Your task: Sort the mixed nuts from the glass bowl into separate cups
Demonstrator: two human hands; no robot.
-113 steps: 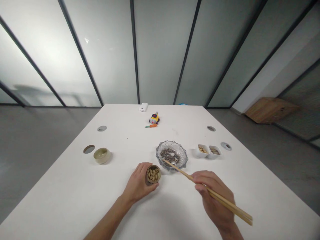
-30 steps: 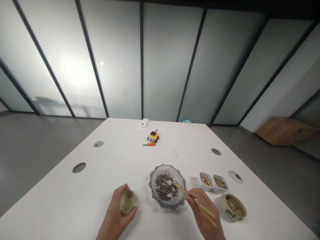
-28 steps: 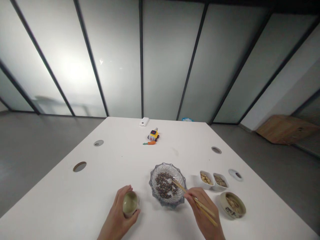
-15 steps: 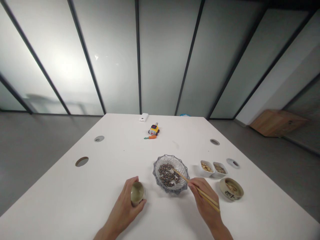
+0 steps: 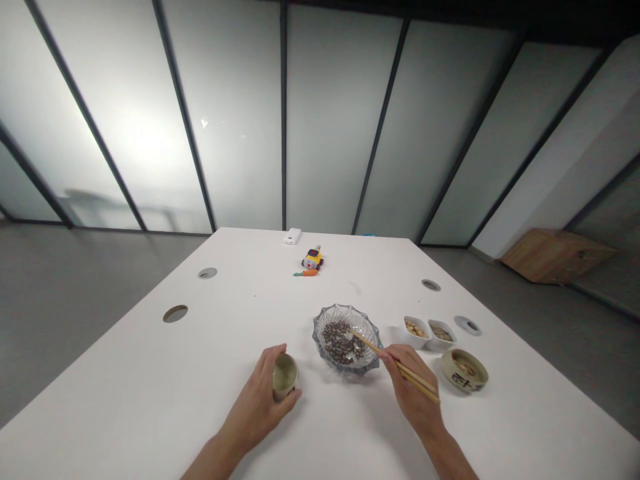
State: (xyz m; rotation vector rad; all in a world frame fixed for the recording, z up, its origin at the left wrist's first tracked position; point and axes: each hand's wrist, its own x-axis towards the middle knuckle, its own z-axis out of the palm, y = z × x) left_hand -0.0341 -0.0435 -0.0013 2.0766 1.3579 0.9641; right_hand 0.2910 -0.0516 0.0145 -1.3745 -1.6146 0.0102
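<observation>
My left hand [image 5: 263, 393] is wrapped round a small pale green cup [image 5: 285, 375], whose open mouth faces up toward me. In my right hand [image 5: 413, 387] is a pair of wooden chopsticks [image 5: 417, 379]. Their tips reach into a scalloped clear glass bowl [image 5: 373, 363], at the dark brown beans [image 5: 340, 341] lying inside it. Whether the tips pinch a bean is too small to tell. The glass bowl stands between my two hands, a little farther from me.
Right of the glass bowl are two white dishes [image 5: 417, 341] with pale pieces and a beige ceramic bowl [image 5: 464, 380] with dark markings. Farther back lie a toy car [image 5: 313, 259], a toy carrot [image 5: 309, 273] and a white box-shaped device [image 5: 293, 236]. The white table [image 5: 225, 340] has round holes [image 5: 175, 314].
The view has shifted slightly, so most things on the table appear a little farther right. Both hands keep their grips, and the chopstick tips stay within the glass bowl.
</observation>
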